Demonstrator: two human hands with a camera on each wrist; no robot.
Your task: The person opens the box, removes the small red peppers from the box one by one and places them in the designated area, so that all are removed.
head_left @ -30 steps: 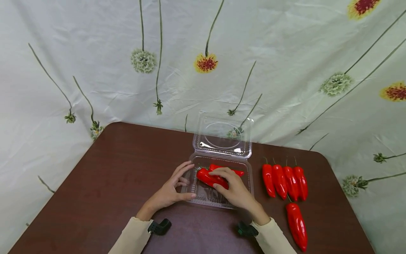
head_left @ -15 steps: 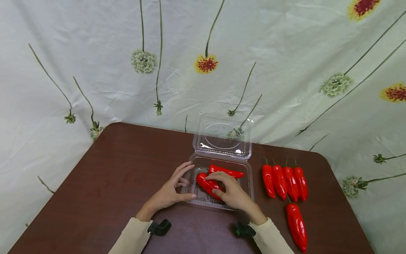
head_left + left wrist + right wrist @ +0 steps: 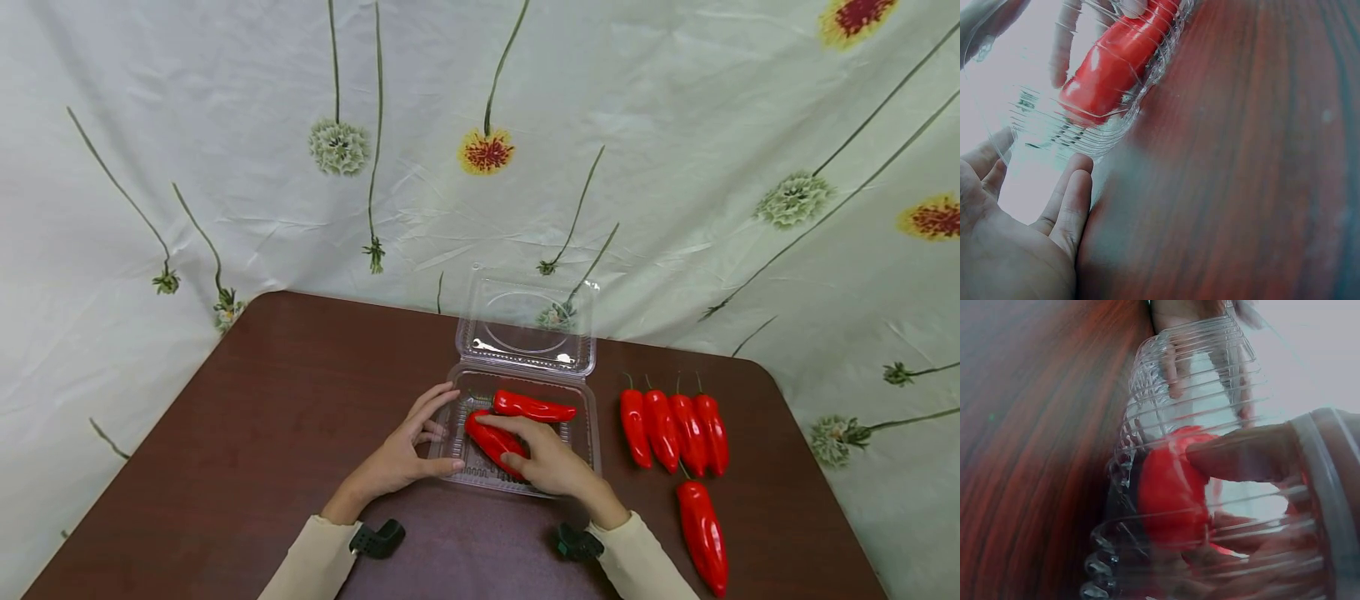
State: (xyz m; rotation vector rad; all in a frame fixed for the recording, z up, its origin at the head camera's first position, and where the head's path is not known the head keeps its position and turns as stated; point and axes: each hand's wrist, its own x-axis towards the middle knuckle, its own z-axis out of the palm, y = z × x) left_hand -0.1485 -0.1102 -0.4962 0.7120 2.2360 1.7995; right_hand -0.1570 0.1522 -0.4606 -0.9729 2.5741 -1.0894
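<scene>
A clear plastic clamshell box (image 3: 593,429) stands on the table, its bottom half toward me. Inside, a red chili pepper (image 3: 491,442) lies slanted along the front, and a second red pepper (image 3: 534,407) lies behind it. My right hand (image 3: 558,458) reaches into the box and holds the front pepper between thumb and fingers. Through the ribbed wall, the right wrist view shows my thumb (image 3: 1241,453) against that pepper. At the box's left side rests my left hand (image 3: 397,457), fingers extended along the rim and thumb by the front corner.
The box's lid (image 3: 525,325) stands raised at the back, near the floral cloth (image 3: 412,192). Right of the box, several red peppers (image 3: 675,429) lie side by side, stems away from me. A single pepper (image 3: 702,537) lies nearer the front of the table (image 3: 300,417).
My right hand has brought the held pepper toward the front of the box, away from the rear pepper, which now shows more fully. The left hand has stayed in place.
</scene>
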